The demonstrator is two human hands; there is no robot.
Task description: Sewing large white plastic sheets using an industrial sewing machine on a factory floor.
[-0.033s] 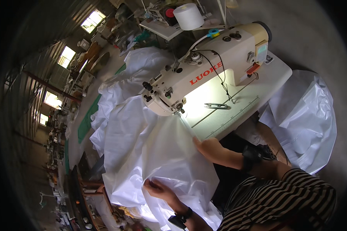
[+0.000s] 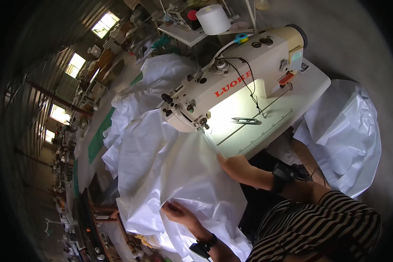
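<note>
A large white plastic-like sheet [image 2: 185, 159] lies in folds under the needle end of a cream sewing machine [image 2: 231, 83] and hangs down in front. My right hand [image 2: 235, 167] is closed on the sheet's edge, just before the machine bed's near corner; its fingertips are partly hidden. Lower and to the left, my left hand [image 2: 180, 214] pinches a fold of the same sheet, fingers curled. From the right hand, the edge runs straight up to the presser foot area, where the needle itself is too small to make out.
Thread snips [image 2: 244, 120] lie on the lit machine bed, beneath a dangling black cord [image 2: 252, 89]. A white thread cone [image 2: 213, 19] stands behind the machine. More white sheeting [image 2: 347, 131] bulges at the right. A wooden stand [image 2: 105, 214] is at the lower left.
Both hands have shifted very slightly to the left, the right one also a little upward, with the sheet between them barely moved. The machine and snips look the same.
</note>
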